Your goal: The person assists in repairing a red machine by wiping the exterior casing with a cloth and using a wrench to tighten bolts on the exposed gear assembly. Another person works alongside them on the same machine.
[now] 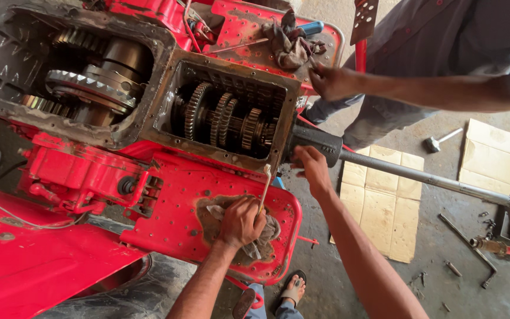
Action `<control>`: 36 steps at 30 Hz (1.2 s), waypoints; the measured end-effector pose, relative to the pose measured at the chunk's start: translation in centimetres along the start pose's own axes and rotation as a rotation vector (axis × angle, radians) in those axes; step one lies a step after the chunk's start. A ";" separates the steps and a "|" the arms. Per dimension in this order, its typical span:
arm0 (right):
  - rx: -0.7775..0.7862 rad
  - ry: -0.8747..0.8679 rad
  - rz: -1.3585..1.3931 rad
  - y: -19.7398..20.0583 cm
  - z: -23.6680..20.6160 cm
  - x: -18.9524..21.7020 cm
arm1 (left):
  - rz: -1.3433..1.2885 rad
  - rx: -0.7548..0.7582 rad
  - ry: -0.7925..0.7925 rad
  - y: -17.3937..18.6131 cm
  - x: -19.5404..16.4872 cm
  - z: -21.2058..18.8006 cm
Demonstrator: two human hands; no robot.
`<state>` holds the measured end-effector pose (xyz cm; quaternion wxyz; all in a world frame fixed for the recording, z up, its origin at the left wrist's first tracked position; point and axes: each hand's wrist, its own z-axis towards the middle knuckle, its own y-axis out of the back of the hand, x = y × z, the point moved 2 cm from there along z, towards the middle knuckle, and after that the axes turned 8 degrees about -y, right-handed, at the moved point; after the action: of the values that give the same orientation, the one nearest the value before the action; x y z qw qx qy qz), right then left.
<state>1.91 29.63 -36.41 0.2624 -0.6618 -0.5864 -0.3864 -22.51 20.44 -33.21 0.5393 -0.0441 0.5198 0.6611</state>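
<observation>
A red tractor stands with its gearbox [225, 115] open, showing several gears on shafts. My left hand [240, 221] is closed around a slim metal wrench [265, 189] that points up towards the gearbox rim. The hand rests on a dirty rag [268, 231] lying on the red footplate [178, 207]. My right hand [313, 168] grips the underside of a black sleeve [317, 142] at the gearbox's right end. A long grey shaft [438, 181] runs out of that sleeve to the right.
Another person stands at the upper right, one hand [332, 81] on the housing's edge. A second rag [290, 41] and a blue-handled tool [311, 27] lie on the far plate. Cardboard sheets [385, 204], a hammer [440, 140] and loose tools [473, 251] are on the floor.
</observation>
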 end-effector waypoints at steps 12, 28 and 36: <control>-0.033 -0.076 0.054 -0.2 -0.3 0.3 | -0.033 0.030 -0.002 0.3 0.2 1.2; 0.131 0.063 0.032 0.1 0.3 -0.2 | -0.037 0.037 0.019 -1.0 1.2 0.3; 0.108 -0.127 -0.062 0.3 -0.1 0.0 | -0.018 0.025 -0.005 -0.4 0.5 0.7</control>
<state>2.23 29.50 -36.36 0.2482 -0.6513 -0.6420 -0.3194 -22.10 21.21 -33.42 0.5470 -0.0407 0.5263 0.6497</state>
